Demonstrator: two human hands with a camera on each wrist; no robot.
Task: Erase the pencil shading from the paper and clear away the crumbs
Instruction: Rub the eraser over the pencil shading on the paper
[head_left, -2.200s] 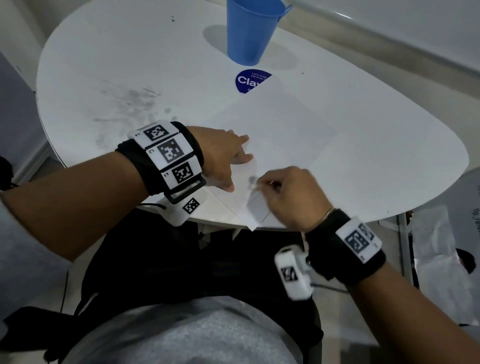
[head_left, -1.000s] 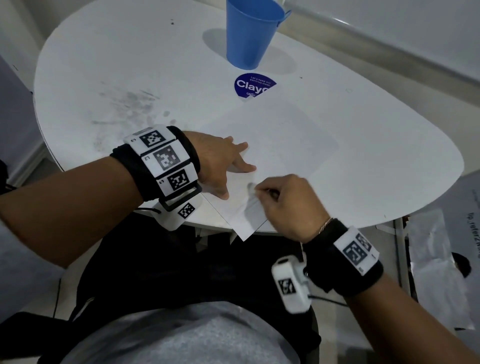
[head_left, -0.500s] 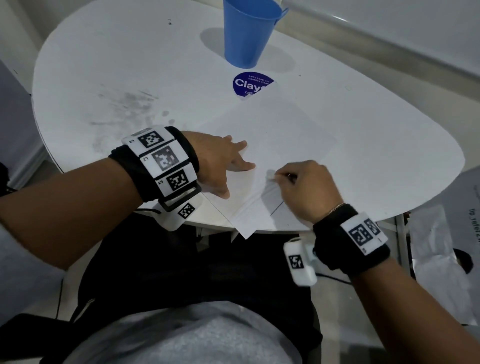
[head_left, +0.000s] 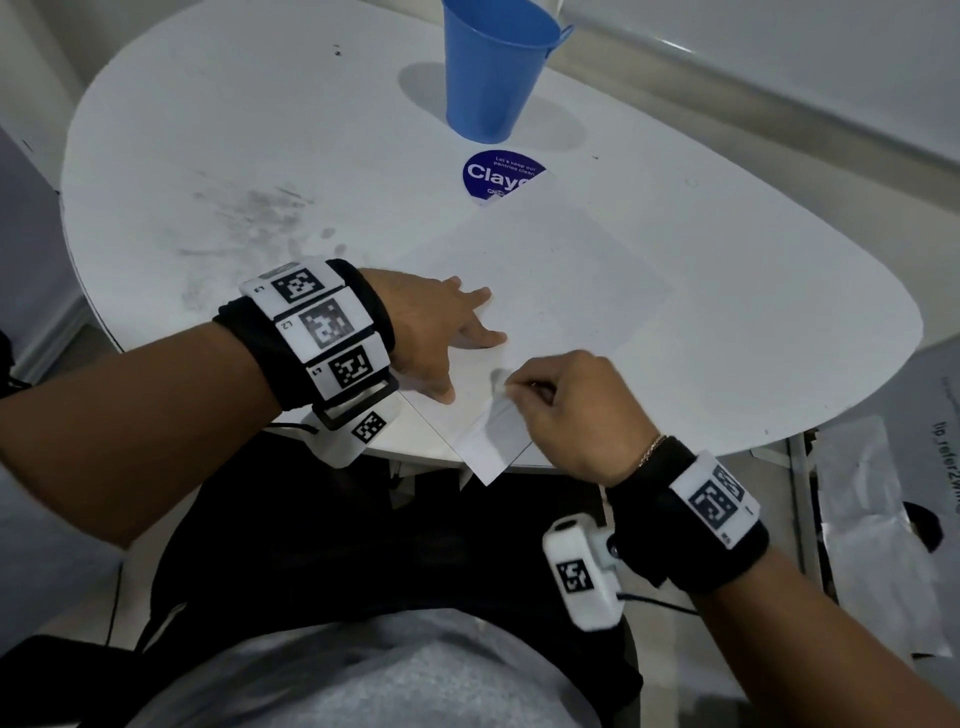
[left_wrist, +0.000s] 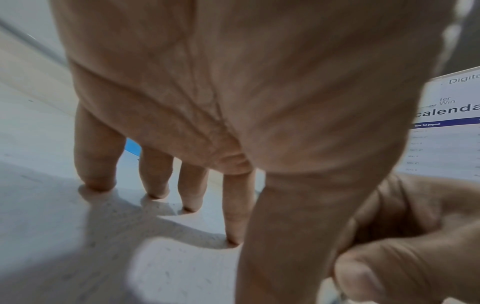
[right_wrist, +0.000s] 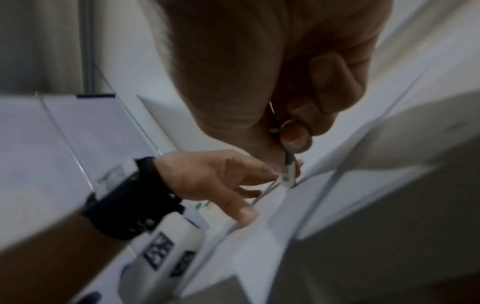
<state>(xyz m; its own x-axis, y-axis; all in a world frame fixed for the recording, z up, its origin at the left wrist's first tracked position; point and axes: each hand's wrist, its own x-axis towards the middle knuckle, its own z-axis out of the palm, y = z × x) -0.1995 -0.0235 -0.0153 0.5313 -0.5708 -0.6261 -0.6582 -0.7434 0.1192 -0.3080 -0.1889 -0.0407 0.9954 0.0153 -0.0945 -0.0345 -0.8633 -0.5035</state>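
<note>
One blue cup (head_left: 496, 73) tops the smudged white table (head_left: 260, 156).

Head view is evenly lit and dim at the edges; the cup (head_left: 493, 67) casts soft shadows both ways on the table (head_left: 727, 291); wide-angle bending curves the rim; left wrist view is bright, soft-focused, with finger shadows; right wrist view is dark, grainy, heavily motion-blurred.

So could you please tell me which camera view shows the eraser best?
The right wrist view: the eraser shows pinched in the right hand, tip on the paper. The head view shows only a pale sliver; the left wrist view hides it.
</note>
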